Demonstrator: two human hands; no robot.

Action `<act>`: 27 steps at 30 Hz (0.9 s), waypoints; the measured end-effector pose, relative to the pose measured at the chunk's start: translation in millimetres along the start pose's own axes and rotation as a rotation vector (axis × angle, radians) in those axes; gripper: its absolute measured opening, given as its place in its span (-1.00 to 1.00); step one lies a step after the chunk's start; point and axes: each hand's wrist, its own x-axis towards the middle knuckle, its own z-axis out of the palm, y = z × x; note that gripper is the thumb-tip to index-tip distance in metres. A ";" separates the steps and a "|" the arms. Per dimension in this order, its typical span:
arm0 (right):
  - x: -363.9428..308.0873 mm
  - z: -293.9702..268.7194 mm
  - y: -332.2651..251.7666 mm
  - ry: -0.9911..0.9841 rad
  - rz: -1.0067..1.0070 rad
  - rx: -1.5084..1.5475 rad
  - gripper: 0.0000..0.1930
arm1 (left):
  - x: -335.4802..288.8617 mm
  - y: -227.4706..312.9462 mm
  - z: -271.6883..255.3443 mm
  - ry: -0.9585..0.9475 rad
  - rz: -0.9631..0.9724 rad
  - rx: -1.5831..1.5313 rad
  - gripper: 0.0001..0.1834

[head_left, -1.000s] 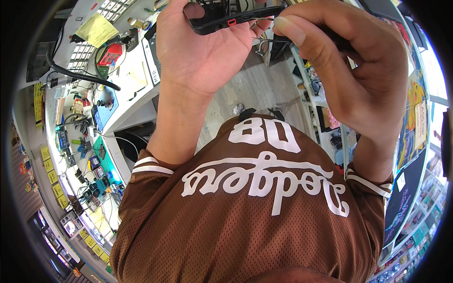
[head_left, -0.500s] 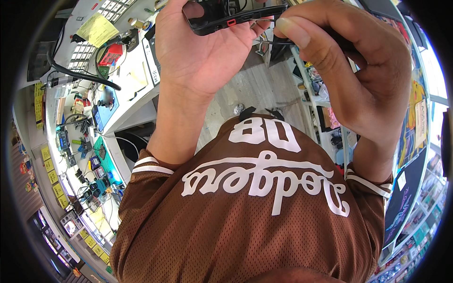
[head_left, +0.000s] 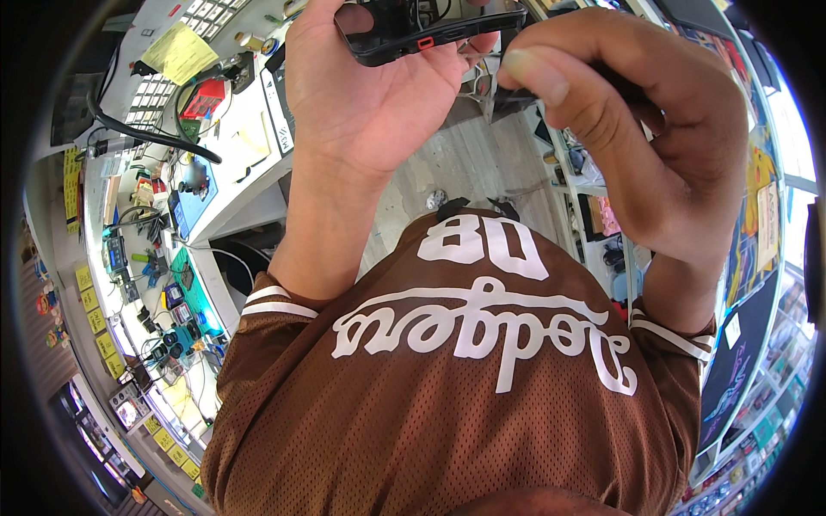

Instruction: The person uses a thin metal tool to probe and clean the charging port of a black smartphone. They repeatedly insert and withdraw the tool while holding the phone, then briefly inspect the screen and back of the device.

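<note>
Near the top edge, my left hand is turned palm up, its fingers curled around a black phone. The phone lies tilted, its long edge facing me, with a small red-rimmed key on that edge. Its upper part runs out of view. My right hand is at the phone's right end, thumb and index finger drawn together in a pinch. The fingertips are a little below the phone's right corner, and I cannot make out what is between them, if anything.
On the left, a white workbench carries a black flexible arm, a blue mat, yellow notes, cables and small tools. At right stand open shelves and a display case. Wooden floor shows between them.
The phone has shifted slightly to the right in my left hand. My right fingertips have moved slightly down from its corner, and the thin dark line beside them no longer shows.
</note>
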 end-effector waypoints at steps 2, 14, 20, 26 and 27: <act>-1.4 0.3 -0.3 0.034 0.032 -0.002 -0.92 | 2.7 -3.3 -1.5 0.016 0.044 -0.004 -0.36; 1.0 3.5 1.9 0.038 0.012 0.009 -0.93 | 3.2 -6.7 11.5 0.146 0.072 -0.061 -0.35; 2.4 -1.2 -2.6 0.041 0.099 0.077 -0.93 | 0.9 -3.8 4.4 0.086 0.048 -0.082 -0.33; 3.6 3.1 6.8 0.071 0.029 0.053 -0.94 | 3.0 -3.9 2.9 0.040 0.034 -0.040 -0.31; 2.2 5.9 10.0 0.092 -0.055 -0.030 -0.94 | 3.1 -4.1 2.8 0.028 0.031 -0.042 -0.32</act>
